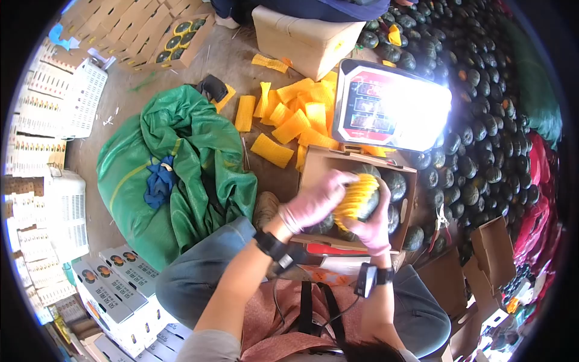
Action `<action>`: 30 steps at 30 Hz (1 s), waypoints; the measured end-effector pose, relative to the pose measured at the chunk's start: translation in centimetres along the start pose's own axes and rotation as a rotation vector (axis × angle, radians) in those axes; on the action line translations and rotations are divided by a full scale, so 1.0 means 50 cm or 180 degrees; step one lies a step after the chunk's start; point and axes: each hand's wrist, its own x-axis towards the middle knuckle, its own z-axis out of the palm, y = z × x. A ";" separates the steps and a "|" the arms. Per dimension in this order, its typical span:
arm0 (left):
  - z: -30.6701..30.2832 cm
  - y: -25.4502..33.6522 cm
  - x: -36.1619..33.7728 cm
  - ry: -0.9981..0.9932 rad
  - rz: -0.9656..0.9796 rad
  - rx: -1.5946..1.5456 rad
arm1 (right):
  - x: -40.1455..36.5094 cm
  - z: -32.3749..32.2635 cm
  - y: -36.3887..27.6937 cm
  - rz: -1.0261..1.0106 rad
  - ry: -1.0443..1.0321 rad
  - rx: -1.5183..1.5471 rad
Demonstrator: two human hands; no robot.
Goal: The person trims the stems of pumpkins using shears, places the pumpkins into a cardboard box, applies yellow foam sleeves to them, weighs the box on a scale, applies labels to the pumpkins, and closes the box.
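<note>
Over an open cardboard box (408,226), a dark green squash (368,205) is held between both gloved hands, with a yellow foam net (356,196) partly around it. My left hand (322,196) grips the net at its left side, fingers closed on it. My right hand (375,228) wraps round the squash from the right and below. More dark squashes (395,184) lie in the box beneath and beside the hands. Just behind the box stands a scale display (369,107), its right part washed out by glare.
Loose yellow foam nets (294,123) lie behind the box. A green sack (193,175) is at the left, white printed cartons (114,283) at lower left. Many squashes (473,157) cover the floor at right. A person sits on a box (301,39) at the top.
</note>
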 end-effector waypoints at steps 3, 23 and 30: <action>-0.138 -0.081 -0.005 0.0855 -0.1569 -0.1925 | 0.071 0.067 0.019 -0.0486 -0.0055 -0.1512; -0.210 -0.476 0.026 0.0321 -0.2600 0.4345 | 0.159 0.145 0.109 0.0197 -0.1555 -0.3884; -0.159 -0.459 -0.050 0.0027 -0.2455 0.4295 | 0.009 0.097 0.015 -0.0457 -0.0715 -0.2894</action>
